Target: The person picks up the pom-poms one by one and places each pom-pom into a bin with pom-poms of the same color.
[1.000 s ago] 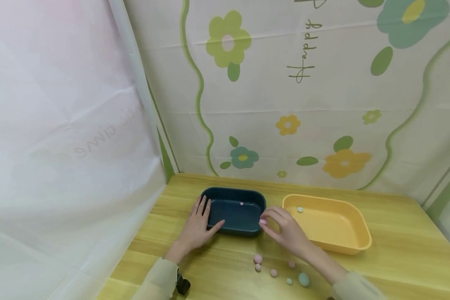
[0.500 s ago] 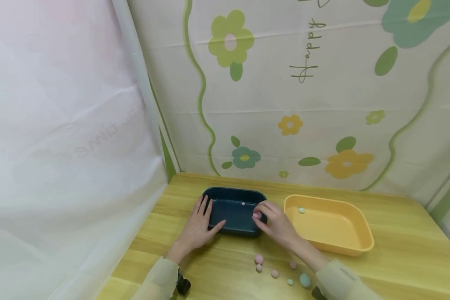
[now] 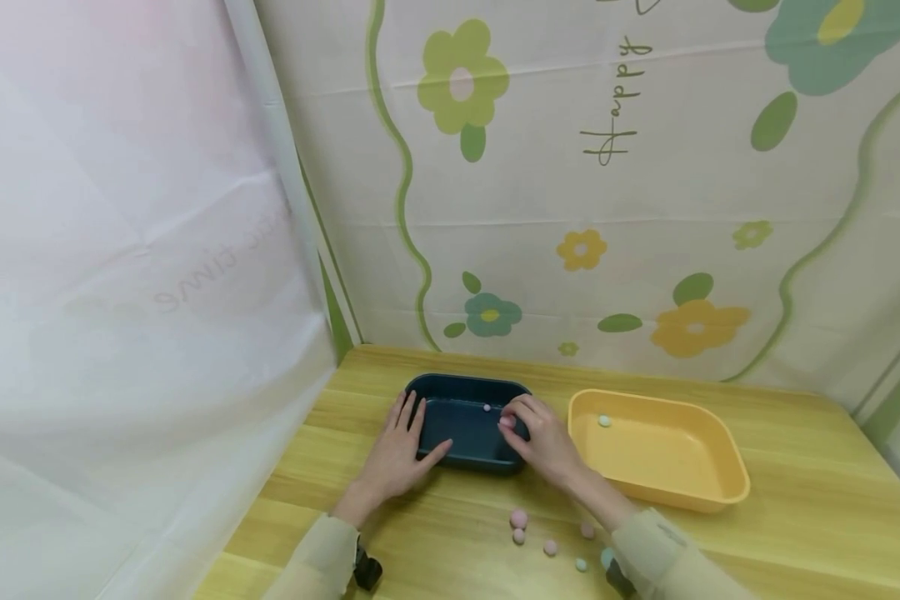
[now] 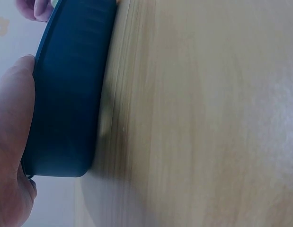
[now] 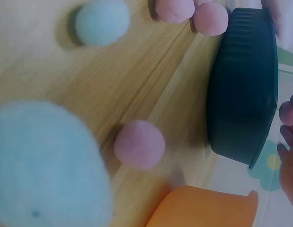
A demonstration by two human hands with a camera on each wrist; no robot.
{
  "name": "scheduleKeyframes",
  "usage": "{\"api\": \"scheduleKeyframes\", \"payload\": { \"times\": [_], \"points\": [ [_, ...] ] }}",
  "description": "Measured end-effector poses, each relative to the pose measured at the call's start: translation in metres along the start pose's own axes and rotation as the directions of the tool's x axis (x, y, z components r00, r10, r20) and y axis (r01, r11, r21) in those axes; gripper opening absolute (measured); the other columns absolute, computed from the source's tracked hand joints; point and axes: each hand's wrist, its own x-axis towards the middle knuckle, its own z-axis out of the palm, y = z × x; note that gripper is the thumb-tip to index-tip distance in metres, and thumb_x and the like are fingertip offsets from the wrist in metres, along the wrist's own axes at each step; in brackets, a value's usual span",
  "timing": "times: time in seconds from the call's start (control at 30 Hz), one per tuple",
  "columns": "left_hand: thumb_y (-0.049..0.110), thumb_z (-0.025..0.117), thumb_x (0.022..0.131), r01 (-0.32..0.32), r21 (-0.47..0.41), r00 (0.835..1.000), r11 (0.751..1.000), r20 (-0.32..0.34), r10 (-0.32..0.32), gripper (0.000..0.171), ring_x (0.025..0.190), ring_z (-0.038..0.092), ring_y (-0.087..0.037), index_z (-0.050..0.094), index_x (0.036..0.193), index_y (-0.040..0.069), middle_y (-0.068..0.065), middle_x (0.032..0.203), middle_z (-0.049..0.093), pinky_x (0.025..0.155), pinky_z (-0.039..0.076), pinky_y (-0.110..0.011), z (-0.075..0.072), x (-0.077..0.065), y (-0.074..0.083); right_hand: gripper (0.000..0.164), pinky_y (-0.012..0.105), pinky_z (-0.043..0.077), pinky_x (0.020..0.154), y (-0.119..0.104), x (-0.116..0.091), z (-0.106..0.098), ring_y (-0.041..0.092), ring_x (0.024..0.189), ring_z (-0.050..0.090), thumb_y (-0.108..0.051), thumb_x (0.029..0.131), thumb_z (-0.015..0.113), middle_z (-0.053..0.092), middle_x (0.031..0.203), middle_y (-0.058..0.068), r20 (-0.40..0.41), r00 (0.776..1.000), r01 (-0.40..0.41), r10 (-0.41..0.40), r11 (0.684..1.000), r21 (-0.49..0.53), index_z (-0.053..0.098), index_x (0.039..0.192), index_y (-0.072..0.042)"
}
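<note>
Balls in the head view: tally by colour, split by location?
Pink balls: 6 (4 on the table, 1 in the dark blue tray, 1 pinched in the right hand)
Light blue-green balls: 3 (2 on the table, 1 in the yellow tray)
Total: 9 visible

Counted in the head view: one navy tray [image 3: 457,435], lower centre; one yellow tray [image 3: 663,454], lower right; six pink balls [image 3: 519,518], four at bottom centre on the worktop [image 3: 802,467], one inside the navy tray, one in the right grip [image 3: 543,440]; three pale blue balls [image 3: 603,421], two near the bottom edge, one inside the yellow tray; seven printed flowers [image 3: 462,82], centre to upper right.
</note>
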Motion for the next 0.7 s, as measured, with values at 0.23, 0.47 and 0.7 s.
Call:
{"api": "scheduleKeyframes", "payload": {
  "times": [0.23, 0.47, 0.7],
  "points": [
    [0.07, 0.053, 0.107, -0.011, 0.01, 1.0, 1.0, -0.011, 0.011, 0.099, 0.173, 0.014, -0.044, 0.03, 0.172, -0.002, -0.026, 0.182, 0.02, 0.138, 0.025, -0.059, 0.001, 0.0, 0.0, 0.016, 0.042, 0.062, 0.083, 0.002, 0.001, 0.004, 0.024, 0.09, 0.069, -0.005, 0.091, 0.088, 0.072, 0.099, 0.004, 0.006, 1.0, -0.024, 0.024, 1.0, 0.002, 0.076, 0.102, -0.008],
    [0.069, 0.052, 0.108, -0.012, 0.008, 1.0, 1.0, -0.004, 0.012, 0.098, 0.173, 0.013, -0.044, 0.029, 0.173, -0.001, -0.025, 0.183, 0.019, 0.139, 0.024, -0.059, 0.002, 0.001, -0.002, 0.027, 0.048, 0.064, 0.094, 0.003, -0.004, 0.005, 0.029, 0.107, 0.074, -0.007, 0.091, 0.089, 0.077, 0.115, 0.008, 0.029, 0.995, -0.092, 0.091, 0.996, 0.022, 0.078, 0.115, -0.006],
    [0.069, 0.053, 0.107, -0.007, -0.006, 1.0, 1.0, -0.002, 0.007, 0.098, 0.173, 0.013, -0.045, 0.028, 0.173, -0.001, -0.025, 0.183, 0.018, 0.138, 0.024, -0.06, 0.002, 0.001, -0.002, 0.042, 0.053, 0.063, 0.104, -0.002, -0.012, -0.003, 0.032, 0.126, 0.073, -0.01, 0.092, 0.089, 0.075, 0.134, 0.011, 0.054, 0.987, -0.155, 0.151, 0.985, 0.075, 0.075, 0.132, -0.007]
  ]
}}
